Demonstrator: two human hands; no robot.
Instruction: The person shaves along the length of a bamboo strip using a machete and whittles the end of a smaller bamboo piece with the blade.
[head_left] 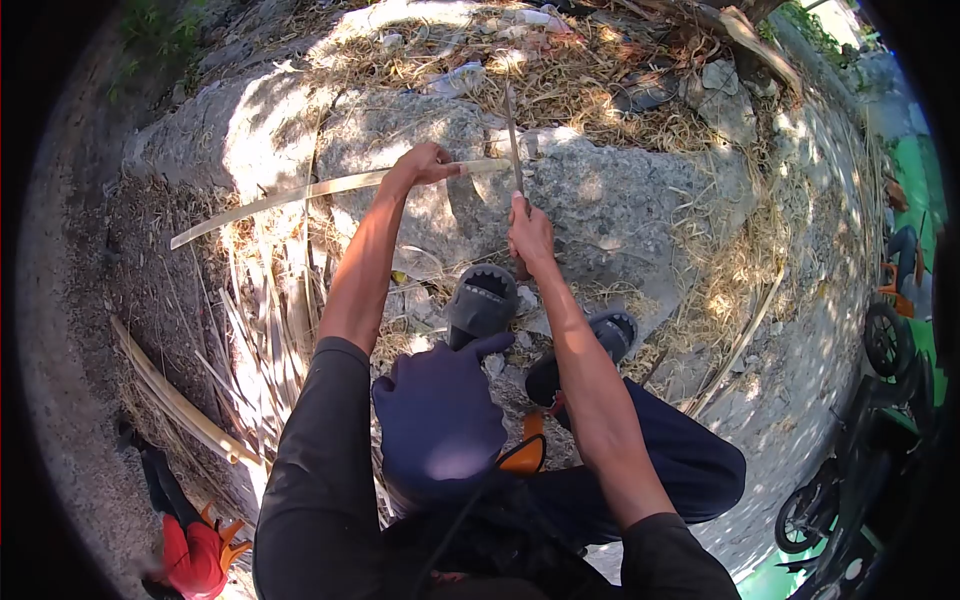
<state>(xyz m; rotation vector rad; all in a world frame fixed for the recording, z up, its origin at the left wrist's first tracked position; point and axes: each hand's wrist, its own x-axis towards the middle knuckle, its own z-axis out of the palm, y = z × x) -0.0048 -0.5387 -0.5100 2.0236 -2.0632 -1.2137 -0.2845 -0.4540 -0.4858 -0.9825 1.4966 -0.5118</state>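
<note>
My left hand [424,166] is closed around a long, pale, slightly curved bamboo strip [275,204]. The strip stretches to the left, and its short right end lies over a grey rock [620,200]. In my right hand [531,238] is the handle of a long, narrow knife [513,135], its blade pointing away from me. The blade crosses right at the strip's right end; whether they touch, I cannot tell. My fingers hide part of the handle and part of the strip.
Dry shavings [590,85] cover the ground beyond the rock. Split strips [270,320] and curved bamboo pieces [175,400] lie at left. My sandalled feet [484,300] are below the rock. Another person in red [193,555] is lower left; motorcycles [850,470] stand at right.
</note>
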